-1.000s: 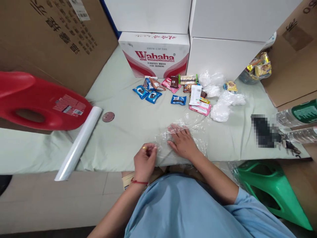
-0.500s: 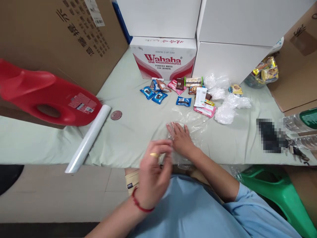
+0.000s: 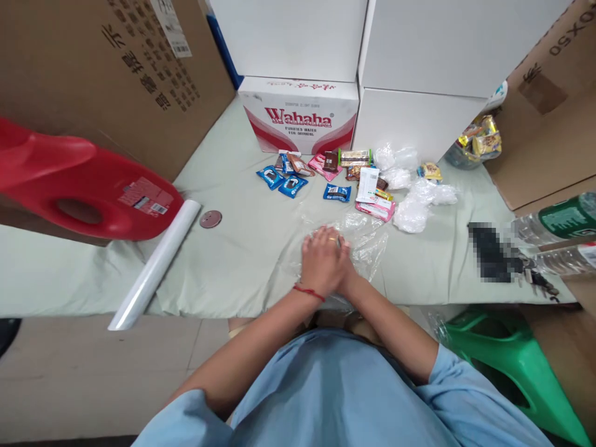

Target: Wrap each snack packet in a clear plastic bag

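Note:
My left hand (image 3: 323,264), with a gold ring and a red cord bracelet, lies over my right hand (image 3: 347,279) near the table's front edge. Its fingers reach forward over the right hand, and I see nothing held in them. Most of the right hand is covered, its fingers largely hidden. Beneath both hands spreads a crumpled sheet of clear plastic film (image 3: 370,248). Whether anything lies under the palms cannot be seen. Beyond the film are a blue-wrapped snack (image 3: 337,193), a pink-wrapped snack (image 3: 375,210) and a white sachet (image 3: 368,184).
White film bundles (image 3: 412,213) sit right of the snacks. At left are a white roll (image 3: 158,264), a round brown disc (image 3: 211,218) and a red jug (image 3: 93,186). A Wahaha carton (image 3: 300,118) stands behind; bottles (image 3: 565,220) lie right, above a green stool (image 3: 521,366).
My left hand has come down and forward from above the table edge onto my right hand. The right hand, earlier flat with fingers spread on the film, is now mostly covered.

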`<state>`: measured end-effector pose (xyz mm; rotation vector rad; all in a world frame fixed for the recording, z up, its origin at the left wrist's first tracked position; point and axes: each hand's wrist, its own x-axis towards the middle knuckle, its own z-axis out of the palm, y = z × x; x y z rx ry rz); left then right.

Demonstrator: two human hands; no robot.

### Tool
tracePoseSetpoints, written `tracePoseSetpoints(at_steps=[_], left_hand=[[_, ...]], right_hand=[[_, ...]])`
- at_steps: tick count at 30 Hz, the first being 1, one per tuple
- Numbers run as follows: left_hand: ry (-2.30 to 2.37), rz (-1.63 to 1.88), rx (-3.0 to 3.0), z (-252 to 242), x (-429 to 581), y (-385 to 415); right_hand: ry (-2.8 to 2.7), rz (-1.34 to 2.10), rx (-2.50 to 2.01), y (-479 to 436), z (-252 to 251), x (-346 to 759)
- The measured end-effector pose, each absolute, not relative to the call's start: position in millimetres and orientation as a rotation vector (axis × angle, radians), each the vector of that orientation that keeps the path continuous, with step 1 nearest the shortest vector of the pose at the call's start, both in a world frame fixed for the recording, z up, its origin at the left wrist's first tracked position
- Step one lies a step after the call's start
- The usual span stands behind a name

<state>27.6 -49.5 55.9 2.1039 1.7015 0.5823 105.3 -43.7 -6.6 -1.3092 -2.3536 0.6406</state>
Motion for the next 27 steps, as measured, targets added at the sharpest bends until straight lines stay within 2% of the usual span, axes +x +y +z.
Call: tracePoseSetpoints(at_steps=[6,13,17,22,24,27], left_hand=[[1.911,0.263,2.063,39.2,-48.5,-44.6],[1.974,0.206,2.203,18.4,-75.1,-60.4],[1.967,0.215,2.24,15.0,-80.7,-61.5],[1.933,0.279,2.237,10.9,-83.5,-63.4],[1.926,0.316,2.233,10.1,-83.6,-64.4],[1.904,0.371,2.231,9.6,-84.0,-65.3]], right_hand=[[-2.516,0.524,-1.393,-41.2,7.2,111.7],[-2.52,0.635,-1.097,-24.3,10.4,128.1],[-2.16,0.915,-1.094,-17.9,10.0,147.2],[-1.321,1.425,-1.218,1.3,13.3,179.8],[-1.119,1.487,-1.202,14.6,18.6,193.6],[-1.041,1.372,-1.282,40.8,28.4,205.2]])
